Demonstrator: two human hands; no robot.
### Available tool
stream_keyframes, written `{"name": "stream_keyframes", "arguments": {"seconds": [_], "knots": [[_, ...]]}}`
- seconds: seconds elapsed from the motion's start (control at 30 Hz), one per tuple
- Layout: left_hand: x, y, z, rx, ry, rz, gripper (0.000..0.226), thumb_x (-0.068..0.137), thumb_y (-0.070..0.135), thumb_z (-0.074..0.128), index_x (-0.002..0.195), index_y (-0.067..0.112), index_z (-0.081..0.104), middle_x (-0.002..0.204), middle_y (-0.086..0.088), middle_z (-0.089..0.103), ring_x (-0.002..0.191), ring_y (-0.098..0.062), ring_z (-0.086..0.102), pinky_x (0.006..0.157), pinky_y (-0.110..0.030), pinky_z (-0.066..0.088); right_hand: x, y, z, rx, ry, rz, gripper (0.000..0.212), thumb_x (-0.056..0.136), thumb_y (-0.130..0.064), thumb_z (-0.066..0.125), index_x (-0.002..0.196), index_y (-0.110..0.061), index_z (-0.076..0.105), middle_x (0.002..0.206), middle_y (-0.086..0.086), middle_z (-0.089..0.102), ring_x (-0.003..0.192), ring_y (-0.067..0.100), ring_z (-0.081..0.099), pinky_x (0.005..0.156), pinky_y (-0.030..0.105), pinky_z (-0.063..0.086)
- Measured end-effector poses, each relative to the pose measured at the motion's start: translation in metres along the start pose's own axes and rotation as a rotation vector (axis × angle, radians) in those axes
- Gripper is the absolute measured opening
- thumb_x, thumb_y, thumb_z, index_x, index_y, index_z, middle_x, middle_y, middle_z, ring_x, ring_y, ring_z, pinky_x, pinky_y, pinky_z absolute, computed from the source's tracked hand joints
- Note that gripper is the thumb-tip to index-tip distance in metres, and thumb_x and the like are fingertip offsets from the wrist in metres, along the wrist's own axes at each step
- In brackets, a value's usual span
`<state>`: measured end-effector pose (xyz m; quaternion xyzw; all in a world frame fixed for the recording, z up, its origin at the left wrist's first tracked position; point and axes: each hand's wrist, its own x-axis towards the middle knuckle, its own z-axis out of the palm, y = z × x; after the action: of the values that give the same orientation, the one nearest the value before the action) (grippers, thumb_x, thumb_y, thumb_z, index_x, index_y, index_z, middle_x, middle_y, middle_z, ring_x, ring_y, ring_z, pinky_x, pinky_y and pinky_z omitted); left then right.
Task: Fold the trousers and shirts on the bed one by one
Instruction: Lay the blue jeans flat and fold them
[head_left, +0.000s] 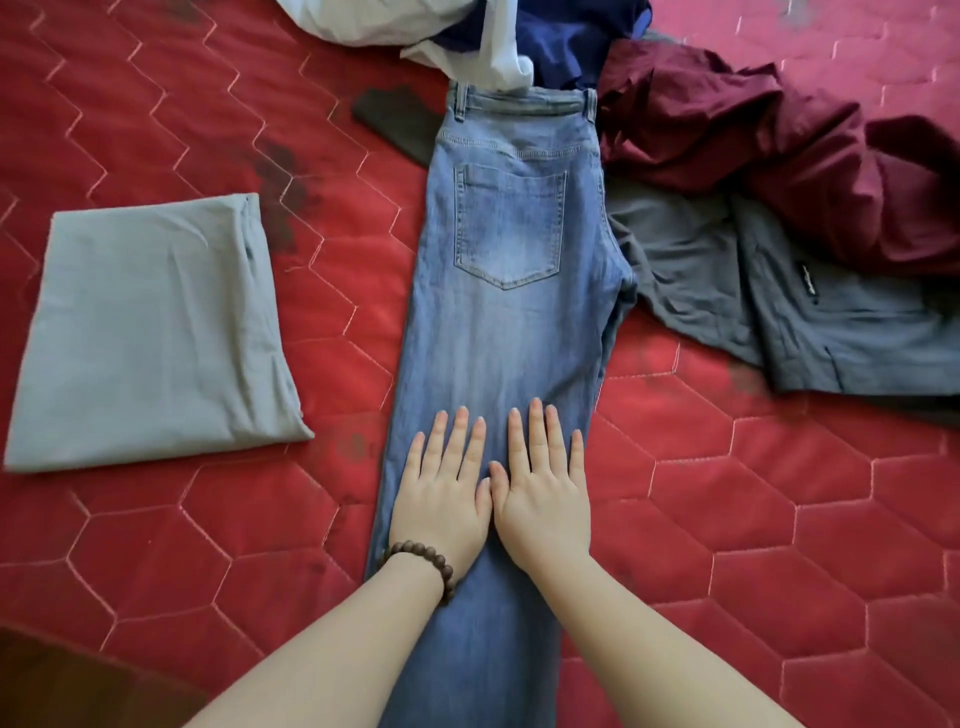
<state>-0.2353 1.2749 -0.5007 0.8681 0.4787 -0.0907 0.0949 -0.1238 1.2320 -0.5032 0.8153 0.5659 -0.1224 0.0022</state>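
One pair of jeans (498, 322) is laid on a red quilted bed (182, 114).
It is pressed flat by the left hand (441, 493) and right hand (543, 493), fingers straight; one folded grey garment (150, 332) is seen.

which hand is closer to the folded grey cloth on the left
Left. The left hand lies flat on the jeans on the side toward the folded grey cloth; the right hand lies flat beside it, farther from the cloth. Neither touches it.

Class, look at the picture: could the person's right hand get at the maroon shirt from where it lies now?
Probably yes. The right hand lies flat on the jeans, holding nothing, and the maroon shirt lies uncovered on top of the pile to its right, though it would mean reaching forward.
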Motion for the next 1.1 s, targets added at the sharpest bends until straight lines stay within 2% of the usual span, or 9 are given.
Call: {"name": "stream_keyframes", "arguments": {"seconds": [0.2,0.33,0.43,0.7,0.83,0.9,0.97,1.03,1.1], "knots": [[-0.064,-0.009,0.013,0.013,-0.009,0.083,0.059,0.094,0.036,0.018,0.148,0.013,0.024,0.156,-0.011,0.023,0.145,-0.029,0.020,0.117,-0.048,0.022,-0.071,-0.022,0.017,-0.013,0.023,0.085,0.061,0.097,-0.040,0.017,0.150,-0.009,0.026,0.158,0.012,0.017,0.147,0.025,0.012,0.119,0.048,0.013],[-0.115,-0.023,0.027,0.008,-0.016,0.132,0.061,0.095,0.040,0.019,0.149,0.014,0.022,0.157,-0.010,0.019,0.146,-0.028,0.017,0.117,-0.050,0.019,-0.122,-0.037,0.031,-0.013,-0.001,0.106,0.064,0.097,-0.044,0.013,0.151,-0.010,0.018,0.159,0.012,0.010,0.148,0.025,0.006,0.120,0.048,0.008],[-0.153,-0.032,0.037,-0.008,-0.008,0.154,0.062,0.094,0.043,0.022,0.149,0.014,0.026,0.157,-0.010,0.022,0.145,-0.028,0.019,0.116,-0.051,0.023,-0.161,-0.048,0.038,-0.020,0.001,0.110,0.064,0.098,-0.044,0.019,0.151,-0.009,0.021,0.158,0.014,0.014,0.147,0.025,0.010,0.120,0.046,0.009],[-0.225,-0.040,0.059,-0.059,-0.011,0.125,0.065,0.094,0.046,0.024,0.151,0.015,0.017,0.158,-0.013,0.011,0.146,-0.031,0.009,0.118,-0.046,0.013,-0.238,-0.062,0.053,-0.010,-0.021,0.105,0.065,0.098,-0.045,0.028,0.150,-0.007,0.022,0.158,0.014,0.016,0.147,0.026,0.013,0.117,0.044,0.011],[-0.245,-0.037,0.056,-0.054,-0.074,0.103,0.073,0.095,0.045,0.043,0.151,0.012,0.011,0.157,-0.018,0.002,0.146,-0.033,0.003,0.119,-0.046,0.010,-0.251,-0.065,0.050,0.030,-0.057,0.106,0.067,0.099,-0.046,0.032,0.151,-0.009,0.015,0.159,0.012,0.005,0.147,0.024,0.001,0.119,0.041,0.000],[-0.249,-0.030,0.046,-0.130,-0.051,0.071,0.072,0.088,0.035,0.059,0.148,0.006,0.029,0.154,-0.023,0.018,0.144,-0.037,0.018,0.116,-0.050,0.021,-0.249,-0.064,0.044,0.109,-0.058,0.083,0.067,0.100,-0.042,0.038,0.152,-0.010,0.012,0.158,0.010,-0.003,0.147,0.024,-0.006,0.120,0.039,-0.005],[-0.250,-0.023,0.038,-0.303,0.043,0.025,0.067,0.082,0.019,0.068,0.141,0.002,0.042,0.148,-0.025,0.033,0.137,-0.040,0.034,0.111,-0.050,0.031,-0.248,-0.065,0.034,0.244,0.010,0.169,0.069,0.097,-0.033,0.050,0.152,-0.008,0.017,0.159,0.013,0.002,0.148,0.028,0.002,0.121,0.039,0.004],[-0.248,-0.016,0.028,-0.547,0.101,-0.092,0.063,0.082,0.008,0.064,0.141,0.002,0.042,0.143,-0.023,0.040,0.131,-0.037,0.041,0.109,-0.042,0.034,-0.251,-0.067,0.023,0.430,0.094,0.386,0.071,0.093,-0.024,0.058,0.151,-0.006,0.021,0.158,0.016,0.018,0.145,0.031,0.019,0.118,0.037,0.016],[-0.242,-0.013,0.021,-0.756,0.104,-0.280,0.060,0.085,0.006,0.060,0.141,0.004,0.040,0.134,-0.017,0.046,0.121,-0.029,0.045,0.104,-0.032,0.034,-0.252,-0.069,0.017,0.534,0.132,0.549,0.069,0.090,-0.019,0.061,0.148,-0.004,0.027,0.143,0.015,0.042,0.131,0.032,0.036,0.111,0.038,0.026]]}}
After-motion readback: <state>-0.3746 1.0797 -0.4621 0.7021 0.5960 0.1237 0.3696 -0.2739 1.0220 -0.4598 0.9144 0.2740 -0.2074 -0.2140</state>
